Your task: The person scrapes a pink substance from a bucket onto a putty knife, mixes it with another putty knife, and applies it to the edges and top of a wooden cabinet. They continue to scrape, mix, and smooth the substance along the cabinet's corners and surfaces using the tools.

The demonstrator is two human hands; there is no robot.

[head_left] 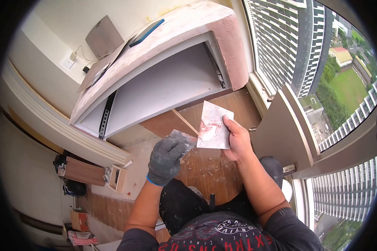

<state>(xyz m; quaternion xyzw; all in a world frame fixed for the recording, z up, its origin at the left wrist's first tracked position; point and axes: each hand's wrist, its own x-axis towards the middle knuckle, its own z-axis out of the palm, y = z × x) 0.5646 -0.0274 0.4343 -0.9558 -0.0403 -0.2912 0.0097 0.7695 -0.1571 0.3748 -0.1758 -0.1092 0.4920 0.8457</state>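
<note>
My left hand (166, 158), in a dark grey work glove with a blue cuff, is closed on a putty scraper (187, 141) with a thin, smeared blade. The scraper's tip comes right up to the lower left edge of a flat white board (217, 142). My bare right hand (238, 141) grips that board by its right edge, thumb on top. A dab of pinkish putty (209, 129) lies on the board's left part. Beyond both hands stands a white cabinet frame (163, 79), its top and right end coated with pink putty.
Drawer slides (104, 119) line the cabinet's opening. On its top lie a blue-edged flat tool (146, 32) and thin panels (104, 37). A grey panel (276, 129) leans by the window at right. Scraps litter the wooden floor (213, 171); a small wooden box (116, 178) sits at left.
</note>
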